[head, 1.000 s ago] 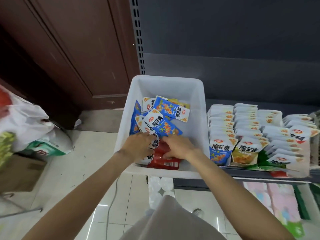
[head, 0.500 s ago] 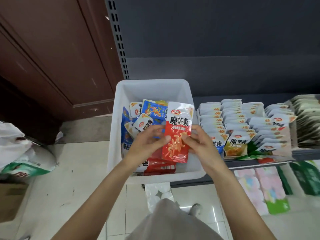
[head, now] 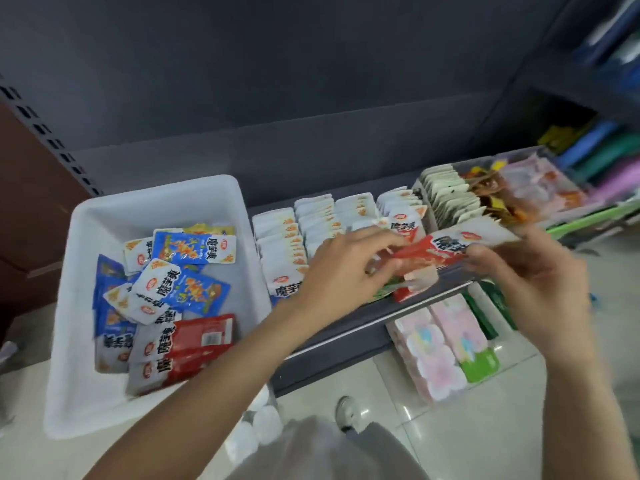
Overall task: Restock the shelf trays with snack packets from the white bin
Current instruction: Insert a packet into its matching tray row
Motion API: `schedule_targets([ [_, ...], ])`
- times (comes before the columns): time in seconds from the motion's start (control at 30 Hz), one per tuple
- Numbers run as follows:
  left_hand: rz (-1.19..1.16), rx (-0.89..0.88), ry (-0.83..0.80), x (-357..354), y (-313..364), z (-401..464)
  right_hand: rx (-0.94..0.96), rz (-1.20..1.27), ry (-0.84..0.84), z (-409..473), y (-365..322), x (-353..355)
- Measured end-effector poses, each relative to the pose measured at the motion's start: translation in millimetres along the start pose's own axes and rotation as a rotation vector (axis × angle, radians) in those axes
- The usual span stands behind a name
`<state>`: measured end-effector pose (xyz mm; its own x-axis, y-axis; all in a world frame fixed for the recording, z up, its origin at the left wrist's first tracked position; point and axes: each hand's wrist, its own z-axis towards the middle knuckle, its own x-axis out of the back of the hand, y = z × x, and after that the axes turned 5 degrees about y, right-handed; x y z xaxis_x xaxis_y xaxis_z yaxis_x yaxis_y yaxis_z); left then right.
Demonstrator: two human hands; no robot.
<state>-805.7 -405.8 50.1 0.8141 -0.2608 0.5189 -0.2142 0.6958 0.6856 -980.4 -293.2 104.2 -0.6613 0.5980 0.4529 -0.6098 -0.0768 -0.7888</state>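
The white bin [head: 69, 341] occupies the 9 o'clock sector of the view, resting at the left end of the dark shelf [head: 346, 327]. Loose blue packets [head: 197, 289] lie in its middle; red packets [head: 201, 341] lie toward its near wall.

At 12 o'clock from the bin's right wall, the shelf trays [head: 311, 220] hold upright rows of white-topped packets, standing just beside the bin.

The left hand [head: 343, 268] extends over these rows. Its thumb and fingers pinch the lower, red end of a red snack packet [head: 446, 252].

The right hand [head: 533, 275], at 3 o'clock from the left hand, has its fingers curled around the packet's upper, white end. The packet lies stretched between both hands, tilted, above the front edge of the shelf trays. Motion blur obscures exact finger placement.

At 1 o'clock from the right hand, a clear tray [head: 519, 188] holds orange and brown packets.

Below the shelf, at 6 o'clock from the right hand, pink packs [head: 440, 344] lie on the lower level.
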Motion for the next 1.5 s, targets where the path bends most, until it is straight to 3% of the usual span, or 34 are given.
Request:
schedule_targets([
  [0.1,-0.142,0.051,0.031,-46,14,43,0.054,-0.035,0.189,17,32,35],
  [0.2,-0.077,0.095,0.008,-84,6,80,0.128,-0.193,0.213,42,67,42],
  [0.3,0.017,0.195,-0.038,-100,-15,99,0.156,-0.379,0.067,68,102,22],
  [0.5,0.412,0.32,-0.164,-94,-51,97,0.145,-0.517,-0.262,93,147,-35],
  [0.67,0.498,0.263,-0.166,-103,-55,86,0.189,-0.714,-0.308,89,171,-66],
  [0.73,0.486,0.266,-0.07,-102,-51,79,0.194,-0.688,-0.234,86,170,-71],
  [0.9,0.414,0.094,0.506,-65,-31,36,0.183,-0.308,-0.048,69,134,-44],
  [1.03,0.493,0.142,0.622,-4,-37,-23,0.219,-0.072,-0.029,39,82,-35],
  [1.17,0.58,0.389,0.401,70,-60,-85,0.232,0.129,-0.381,16,36,-79],
  [1.27,0.664,0.585,0.198,112,-88,-129,0.212,0.138,-0.667,-4,8,-139],
  [1.37,0.732,0.793,-0.043,137,-109,-167,0.206,0.089,-0.842,-28,-16,-202],
  [1.5,0.725,0.795,-0.291,153,-127,-191,0.283,-0.168,-1.016,-51,-27,-273],
])
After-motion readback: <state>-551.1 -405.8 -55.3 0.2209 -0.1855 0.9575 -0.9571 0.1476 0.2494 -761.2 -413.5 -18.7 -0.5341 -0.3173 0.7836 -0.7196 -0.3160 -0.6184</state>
